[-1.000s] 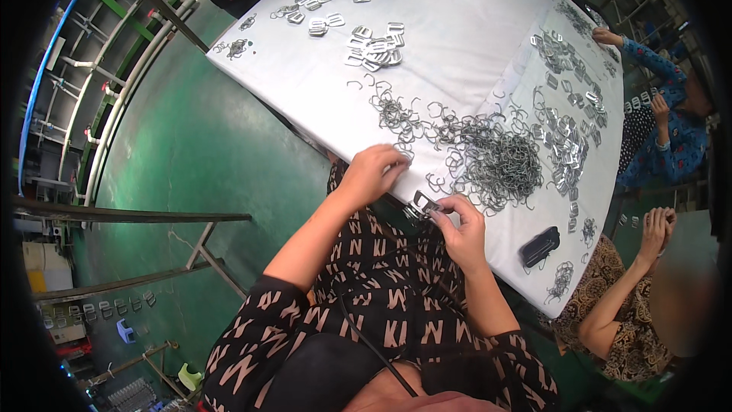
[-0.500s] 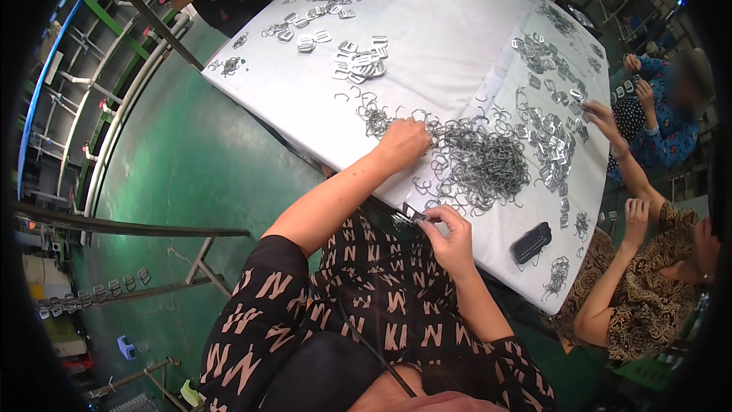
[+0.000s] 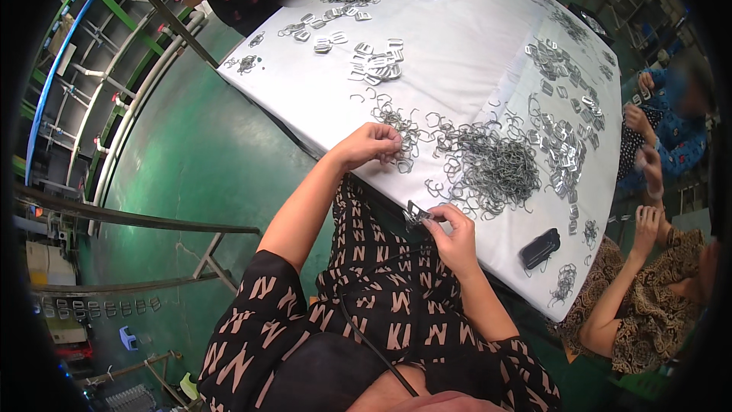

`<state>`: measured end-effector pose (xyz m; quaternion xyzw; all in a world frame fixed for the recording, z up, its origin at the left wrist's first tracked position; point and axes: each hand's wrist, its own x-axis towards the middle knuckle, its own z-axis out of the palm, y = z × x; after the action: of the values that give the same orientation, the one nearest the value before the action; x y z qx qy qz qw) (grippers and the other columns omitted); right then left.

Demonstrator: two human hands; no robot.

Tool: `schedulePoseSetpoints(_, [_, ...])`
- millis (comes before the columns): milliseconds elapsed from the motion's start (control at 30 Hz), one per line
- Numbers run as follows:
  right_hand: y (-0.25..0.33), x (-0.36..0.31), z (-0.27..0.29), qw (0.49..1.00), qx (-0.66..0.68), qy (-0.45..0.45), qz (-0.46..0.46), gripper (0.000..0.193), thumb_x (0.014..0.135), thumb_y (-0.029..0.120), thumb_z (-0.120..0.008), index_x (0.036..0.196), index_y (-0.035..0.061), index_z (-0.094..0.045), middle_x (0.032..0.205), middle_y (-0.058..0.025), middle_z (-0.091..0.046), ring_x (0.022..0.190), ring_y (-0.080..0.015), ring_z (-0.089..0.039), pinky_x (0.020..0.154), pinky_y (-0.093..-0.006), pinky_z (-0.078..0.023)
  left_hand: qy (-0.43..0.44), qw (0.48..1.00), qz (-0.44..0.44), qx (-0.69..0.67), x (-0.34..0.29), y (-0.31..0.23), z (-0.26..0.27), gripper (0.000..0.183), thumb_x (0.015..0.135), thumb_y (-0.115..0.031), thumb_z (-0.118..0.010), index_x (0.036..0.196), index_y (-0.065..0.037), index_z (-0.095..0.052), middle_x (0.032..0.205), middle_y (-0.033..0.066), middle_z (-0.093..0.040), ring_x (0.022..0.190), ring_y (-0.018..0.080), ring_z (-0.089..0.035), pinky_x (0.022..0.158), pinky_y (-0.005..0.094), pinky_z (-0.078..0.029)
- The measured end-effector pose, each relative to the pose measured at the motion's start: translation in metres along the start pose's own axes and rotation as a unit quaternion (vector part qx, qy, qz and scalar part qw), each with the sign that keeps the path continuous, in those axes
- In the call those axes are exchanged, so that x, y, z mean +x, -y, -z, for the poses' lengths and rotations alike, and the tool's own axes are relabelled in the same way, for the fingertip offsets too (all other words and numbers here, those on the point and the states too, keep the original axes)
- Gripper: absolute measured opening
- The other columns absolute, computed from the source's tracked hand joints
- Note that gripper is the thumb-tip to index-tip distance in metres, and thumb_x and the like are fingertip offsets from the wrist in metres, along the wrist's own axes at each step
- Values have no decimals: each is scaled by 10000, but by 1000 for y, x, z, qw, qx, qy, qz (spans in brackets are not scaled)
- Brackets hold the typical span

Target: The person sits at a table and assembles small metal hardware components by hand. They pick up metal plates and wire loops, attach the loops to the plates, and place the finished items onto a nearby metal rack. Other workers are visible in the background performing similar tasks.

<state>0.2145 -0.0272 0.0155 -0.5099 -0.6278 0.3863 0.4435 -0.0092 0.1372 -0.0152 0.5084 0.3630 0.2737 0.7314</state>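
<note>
Left hand [image 3: 370, 143]: above the desk's near edge, fingers curled toward the thumb beside a loose scatter of wire hooks [image 3: 395, 116]; whether they pinched a hook could not be told.

Right hand [image 3: 454, 240]: thumb and fingers closed on small metal buckle pieces [image 3: 417, 214], dark and silver, at the near edge of the desk; exact count unclear.

Desk [image 3: 450, 46]: white-covered, bearing the following.
- Main heap of grey wire hooks [image 3: 499, 168], right of the left hand, beyond the right.
- Silver buckles [image 3: 377, 67], a cluster beyond the left hand.
- Further silver buckles [image 3: 566, 149], spread right of the main heap.
- Black oblong object [image 3: 539, 249], one, near the right corner.
</note>
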Motion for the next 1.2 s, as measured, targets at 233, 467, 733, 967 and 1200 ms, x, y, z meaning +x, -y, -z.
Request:
schedulePoseSetpoints(233, [2, 6, -4, 1000, -2, -14, 3, 108, 777, -9, -663, 870, -56, -635, 789, -121, -634, 704, -202, -618, 670, -285, -475, 17, 992, -80, -96, -45, -2, -36, 75, 770, 20, -640, 816, -4, -586, 850, 110, -626, 752, 150, -574, 666, 261, -451])
schedulePoseSetpoints(467, [4, 7, -5, 1000, -7, -17, -6, 111, 786, -2, -661, 880, -58, -639, 792, -123, -642, 705, -198, -625, 662, -285, -479, -48, 922, -301, 241, -80, -1, -85, 141, 689, -67, -698, 798, -77, -610, 1093, 89, -550, 1078, 260, -470, 948, 359, -372])
schedulePoseSetpoints(733, [6, 8, -10, 1000, -10, 6, -7, 109, 773, -4, -675, 867, -49, -642, 777, -114, -641, 707, -198, -622, 670, -285, -478, -78, 874, -376, 299, -77, 4, -89, 159, 701, 7, -675, 826, -46, -593, 1010, 108, -601, 975, 263, -544, 856, 353, -443])
schedulePoseSetpoints(967, [-17, 45, 15, 995, 15, 96, -9, 125, 771, 43, -702, 873, -26, -677, 802, -93, -665, 734, -164, -626, 685, -264, -479, -98, 872, -404, 260, -84, 16, -92, 211, 712, 69, -655, 880, -20, -565, 909, 121, -641, 831, 269, -621, 733, 347, -499])
schedulePoseSetpoints(1200, [-41, 187, -24, 984, -166, 22, 66, 308, 797, 154, -715, 1065, 14, -656, 1021, -135, -651, 867, -241, -626, 777, -328, -491, -105, 857, -419, 280, -91, 12, -87, 226, 696, 63, -668, 871, -27, -557, 912, 95, -642, 848, 275, -617, 774, 360, -496])
